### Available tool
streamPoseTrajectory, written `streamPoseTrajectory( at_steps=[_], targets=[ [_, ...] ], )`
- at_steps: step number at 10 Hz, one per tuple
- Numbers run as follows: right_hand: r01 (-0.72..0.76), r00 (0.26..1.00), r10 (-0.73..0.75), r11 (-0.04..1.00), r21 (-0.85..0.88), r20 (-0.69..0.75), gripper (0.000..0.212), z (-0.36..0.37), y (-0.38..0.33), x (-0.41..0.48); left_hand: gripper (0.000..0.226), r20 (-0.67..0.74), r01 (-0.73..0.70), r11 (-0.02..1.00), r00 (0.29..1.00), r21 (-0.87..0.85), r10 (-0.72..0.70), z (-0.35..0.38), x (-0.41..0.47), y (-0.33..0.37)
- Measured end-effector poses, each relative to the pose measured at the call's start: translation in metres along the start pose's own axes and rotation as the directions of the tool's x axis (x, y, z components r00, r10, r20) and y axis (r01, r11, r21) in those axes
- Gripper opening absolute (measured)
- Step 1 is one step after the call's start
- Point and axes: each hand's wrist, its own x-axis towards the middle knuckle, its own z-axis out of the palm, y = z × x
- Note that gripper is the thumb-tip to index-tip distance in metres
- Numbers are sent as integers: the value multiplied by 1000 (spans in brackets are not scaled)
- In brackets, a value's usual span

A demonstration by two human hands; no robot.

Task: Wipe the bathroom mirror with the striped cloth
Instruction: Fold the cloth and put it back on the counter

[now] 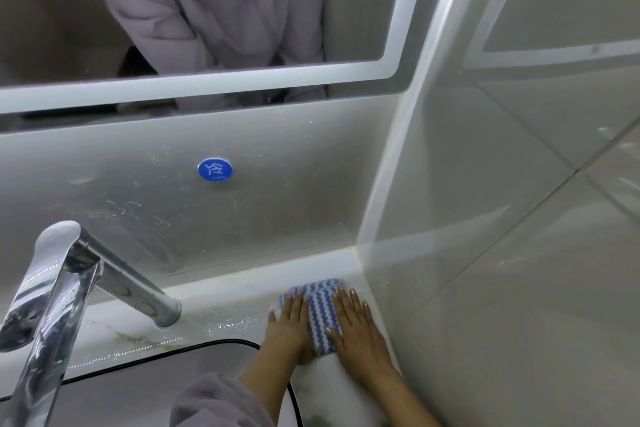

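1. A chrome faucet (86, 291) dominates my view at eight o'clock, its spout angled over the sink (145, 388).
2. A round blue "COLD" sticker (215, 169) sits on the backsplash near centre.
3. Glossy wall tiles (519, 218) fill three o'clock.
4. Water droplets (232, 322) speckle the white countertop (221, 305) behind the basin.

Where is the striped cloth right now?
The striped cloth lies flat on the counter in the back right corner, pressed under the left hand and right hand, below the mirror.

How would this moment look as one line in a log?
phase: pre-wipe | striped cloth: flat on counter | left hand, right hand: both pressing cloth | mirror: untouched
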Motion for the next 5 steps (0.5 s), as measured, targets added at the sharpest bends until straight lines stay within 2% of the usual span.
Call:
streamPoseTrajectory(
  at_steps=[2,3,4,5],
  targets=[
    [-30,996,35,997,-67,81,71,-9,0,6,98,49,3,999,999,46,-6,-12,-5,1],
    [-67,986,85,990,-124,146,69,-25,-7,7,88,-43,10,1000,999,18,-9,-20,-17,0],
    [-148,983,155,986,-77,99,65,-36,-15,1,80,-288,-19,998,958,-54,3,-27,-30,4],
    [-170,985,169,985,19,30,63,-47,-28,-11,74,-501,-58,993,866,-99,1,-30,-47,6]
  ],
)
